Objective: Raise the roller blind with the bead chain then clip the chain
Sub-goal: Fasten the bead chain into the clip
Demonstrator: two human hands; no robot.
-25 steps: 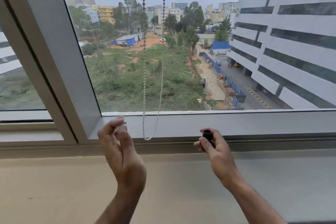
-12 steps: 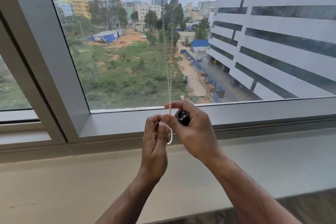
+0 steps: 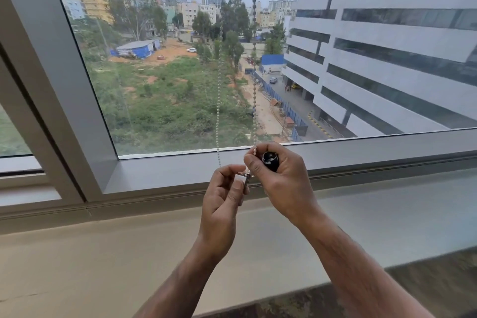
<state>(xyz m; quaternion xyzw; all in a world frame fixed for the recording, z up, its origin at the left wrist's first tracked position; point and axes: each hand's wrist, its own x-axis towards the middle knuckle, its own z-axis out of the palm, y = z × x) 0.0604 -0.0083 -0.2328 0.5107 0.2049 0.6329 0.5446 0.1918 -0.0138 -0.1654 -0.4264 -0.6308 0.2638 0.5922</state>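
Here the bead chain (image 3: pixel 219 90) hangs before the window frame (image 3: pixel 180 170); the right hand (image 3: pixel 280 181) pinches one strand, palming a black clip (image 3: pixel 270 160), while the left hand (image 3: pixel 223 201) pinches the loop's bottom.

White bead chain (image 3: pixel 218 100), glossy black cap (image 3: pixel 270 158), grey window frame (image 3: pixel 180 170), beige sill (image 3: pixel 77 261).

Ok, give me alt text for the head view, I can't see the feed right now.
Two bare hands meet at the bottom of a hanging bead chain before a large window: the right hand pinches one strand while holding a small black cylinder, and the left hand pinches a small silvery piece at the loop's lower end. A beige sill lies below; no blind shows.
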